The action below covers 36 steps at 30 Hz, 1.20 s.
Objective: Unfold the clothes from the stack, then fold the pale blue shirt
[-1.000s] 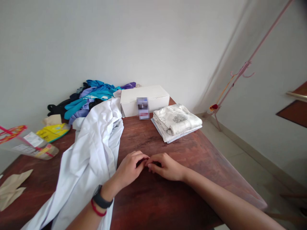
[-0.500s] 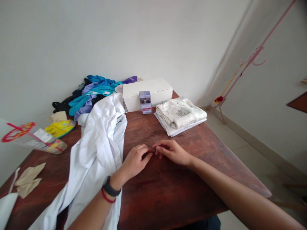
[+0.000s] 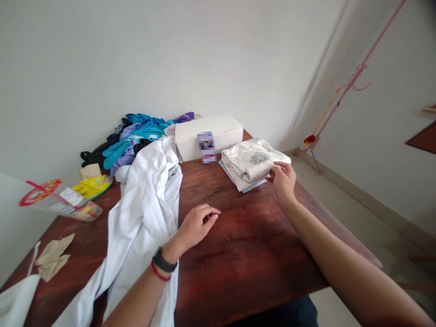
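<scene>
My right hand [image 3: 282, 180] reaches out to a stack of folded white printed cloths [image 3: 252, 163] on the far right of the brown wooden table [image 3: 245, 245]; its fingers pinch the stack's near right corner. With fingers loosely curled and nothing in them, my left hand [image 3: 197, 223] rests on the table's middle. It wears a black band and a red cord at the wrist. It lies just right of a crumpled white garment [image 3: 143, 218] that trails from the table's middle to the near left edge.
A white box [image 3: 207, 131] stands at the back by the wall, with a heap of blue, purple and black clothes [image 3: 129, 141] to its left. A yellow packet [image 3: 93, 185], a clear plastic bag [image 3: 57, 204] and beige cloth [image 3: 51, 261] lie on the left. A pink pole [image 3: 344, 86] leans at right.
My right hand left my left hand at the table's middle and moved forward and right to the folded stack. My left hand stayed where it was.
</scene>
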Each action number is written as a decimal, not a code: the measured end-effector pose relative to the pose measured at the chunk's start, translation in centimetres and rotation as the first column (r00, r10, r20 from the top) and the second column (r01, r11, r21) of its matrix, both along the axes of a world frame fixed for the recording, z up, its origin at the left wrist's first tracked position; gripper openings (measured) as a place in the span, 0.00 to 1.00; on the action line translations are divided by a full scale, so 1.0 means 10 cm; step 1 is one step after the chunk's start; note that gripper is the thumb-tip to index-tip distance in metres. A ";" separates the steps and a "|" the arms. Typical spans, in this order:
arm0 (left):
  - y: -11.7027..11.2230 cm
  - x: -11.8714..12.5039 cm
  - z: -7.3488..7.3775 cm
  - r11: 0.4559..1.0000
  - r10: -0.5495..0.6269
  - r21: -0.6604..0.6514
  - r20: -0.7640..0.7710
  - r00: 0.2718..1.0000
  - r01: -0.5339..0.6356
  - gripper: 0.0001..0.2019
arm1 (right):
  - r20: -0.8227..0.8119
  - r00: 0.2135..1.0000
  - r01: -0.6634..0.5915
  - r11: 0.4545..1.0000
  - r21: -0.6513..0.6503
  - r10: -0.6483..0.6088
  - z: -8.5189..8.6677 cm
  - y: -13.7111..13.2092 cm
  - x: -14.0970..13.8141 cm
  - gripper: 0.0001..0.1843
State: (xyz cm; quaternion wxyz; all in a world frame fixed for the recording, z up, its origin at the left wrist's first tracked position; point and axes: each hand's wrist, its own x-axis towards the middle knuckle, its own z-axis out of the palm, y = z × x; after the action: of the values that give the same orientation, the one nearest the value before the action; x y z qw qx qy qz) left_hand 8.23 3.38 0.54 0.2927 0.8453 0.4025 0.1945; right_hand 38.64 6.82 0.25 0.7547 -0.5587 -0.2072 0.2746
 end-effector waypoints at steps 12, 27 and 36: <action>0.02 -0.01 -0.01 1.000 0.007 -0.020 0.019 1.000 -0.007 0.12 | -0.341 0.934 -0.122 0.992 -0.037 0.102 -0.05 0.02 0.18 0.13; 0.02 -0.01 -0.01 0.999 0.021 -0.046 0.035 0.999 -0.020 0.12 | -0.404 0.876 -0.350 0.923 -0.157 0.264 0.01 0.13 0.46 0.18; 0.02 -0.02 -0.01 0.998 0.004 -0.061 0.087 0.996 0.002 0.11 | -0.458 0.825 -0.358 0.933 0.028 0.330 -0.02 0.19 0.48 0.03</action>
State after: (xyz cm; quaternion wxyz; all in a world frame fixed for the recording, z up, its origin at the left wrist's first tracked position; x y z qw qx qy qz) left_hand 8.06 3.56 0.44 0.3356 0.8265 0.3955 0.2188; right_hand 43.39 8.76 0.06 0.7031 -0.4542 -0.1136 0.5352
